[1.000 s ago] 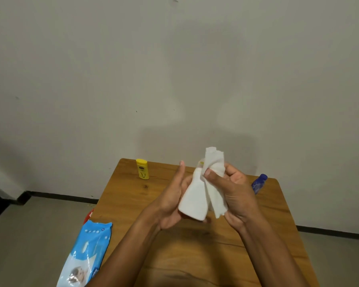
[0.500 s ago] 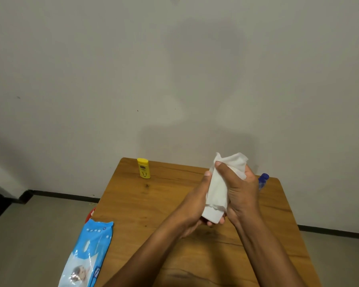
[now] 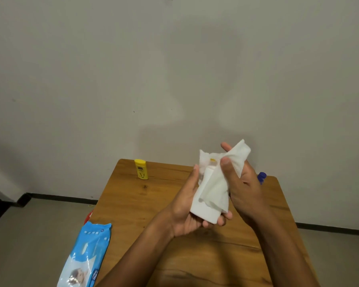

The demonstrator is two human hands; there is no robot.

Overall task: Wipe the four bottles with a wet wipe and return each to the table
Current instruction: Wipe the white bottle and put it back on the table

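My left hand (image 3: 183, 206) grips a white bottle (image 3: 205, 213) from below and behind, holding it tilted above the wooden table (image 3: 145, 206). My right hand (image 3: 241, 183) presses a white wet wipe (image 3: 221, 179) over the bottle's upper half, so its neck is mostly hidden; a bit of yellow shows near the top. A yellow bottle (image 3: 141, 169) stands upright at the table's far left corner. Behind my right hand, only the cap of a blue bottle (image 3: 262, 177) peeks out at the far right.
A blue pack of wet wipes (image 3: 85, 257) lies over the table's near left edge. A red object (image 3: 88, 216) shows partly just beyond the left edge. A plain wall rises right behind the table; grey floor surrounds it.
The wipe has slid up the bottle and spread over its top. My left hand has shifted lower, so the bottle's white base is now exposed.
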